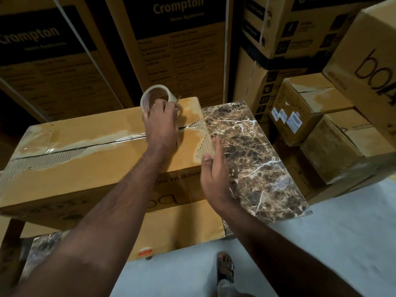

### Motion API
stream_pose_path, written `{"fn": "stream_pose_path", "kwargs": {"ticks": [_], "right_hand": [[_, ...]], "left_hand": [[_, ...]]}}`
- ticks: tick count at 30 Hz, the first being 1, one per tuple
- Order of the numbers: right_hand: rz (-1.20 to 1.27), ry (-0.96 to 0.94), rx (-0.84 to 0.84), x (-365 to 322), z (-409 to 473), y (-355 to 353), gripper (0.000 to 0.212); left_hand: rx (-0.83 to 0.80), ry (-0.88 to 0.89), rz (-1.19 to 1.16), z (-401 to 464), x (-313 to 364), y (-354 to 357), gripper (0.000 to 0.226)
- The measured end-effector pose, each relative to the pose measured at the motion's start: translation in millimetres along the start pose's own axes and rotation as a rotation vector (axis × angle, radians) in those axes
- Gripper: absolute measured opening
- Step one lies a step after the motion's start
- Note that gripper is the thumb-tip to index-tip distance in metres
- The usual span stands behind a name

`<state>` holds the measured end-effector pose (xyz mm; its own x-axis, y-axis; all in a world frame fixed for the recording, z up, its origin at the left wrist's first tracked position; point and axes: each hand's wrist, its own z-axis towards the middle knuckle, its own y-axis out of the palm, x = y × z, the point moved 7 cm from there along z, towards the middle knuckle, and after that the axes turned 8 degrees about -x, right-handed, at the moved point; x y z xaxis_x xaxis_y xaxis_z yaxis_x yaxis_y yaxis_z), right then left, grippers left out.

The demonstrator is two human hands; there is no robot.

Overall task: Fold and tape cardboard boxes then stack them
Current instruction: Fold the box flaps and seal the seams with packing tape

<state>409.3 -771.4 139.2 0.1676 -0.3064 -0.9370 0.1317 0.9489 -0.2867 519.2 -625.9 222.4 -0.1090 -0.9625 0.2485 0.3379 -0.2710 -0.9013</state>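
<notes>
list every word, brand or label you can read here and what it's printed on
"Crompton": tall carton at back centre.
"Crompton": tall carton at back left.
"Home Appliances" under each: blurred, only just legible.
"MADE IN IND...", upside down: front of the box being taped.
"bo...": large box at upper right, rest cut off.
Spec panel on the centre carton and white stickers on the small box: too blurred to read.
</notes>
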Motion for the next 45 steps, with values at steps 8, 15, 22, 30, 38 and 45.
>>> {"fn": "stream_pose_path", "kwargs": {"ticks": [8, 15, 22, 30, 38, 45], "right_hand": [[0.094, 0.163, -0.456, -8, 48, -11, 0.057], [-0.142, 0.18, -0.593, -5, 126, 10, 0.067], [-0.08, 0.246, -0.613, 5, 204, 27, 0.065], [-0.291, 0.133, -0.48, 9, 209, 32, 0.068], [-0.004, -0.147, -0.286, -32, 120, -32, 0.063], [-0.194, -0.066, -0.083, -20, 28, -116, 0.085]], "left_hand": [[0.008, 0.024, -0.024, 0, 6, 2, 0.026], [0.028, 0.037, -0.031, -3, 3, 6, 0.026], [0.052, 0.073, -0.014, 6, 5, 5, 0.026], [0.019, 0.111, -0.064, 13, 1, 10, 0.024], [0.061, 0.001, -1.034, -15, 40, -15, 0.021], [-0.382, -0.16, -1.66, -86, 127, 17, 0.025]]}}
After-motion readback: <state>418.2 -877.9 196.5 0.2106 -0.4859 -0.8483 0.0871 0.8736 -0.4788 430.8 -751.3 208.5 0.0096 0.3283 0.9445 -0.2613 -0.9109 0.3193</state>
